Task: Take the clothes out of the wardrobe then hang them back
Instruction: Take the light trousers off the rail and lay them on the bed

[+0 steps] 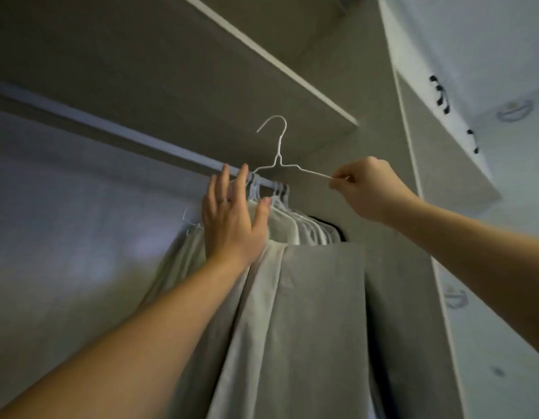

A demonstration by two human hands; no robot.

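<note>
White wire hanger point(279, 146): light, thin, springy. Right hand point(365, 189) pinches arm tip, above rail point(111, 128). Left hand point(232, 225) fingers straight, pressing soft clothes point(319, 297) bunched at rail's right end. Steadier hold likely at neck.

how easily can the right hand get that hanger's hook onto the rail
Probably yes: the right hand pinches the white hanger, its hook free just above the rail. The left hand lies open against the hung clothes, nothing between.
</note>
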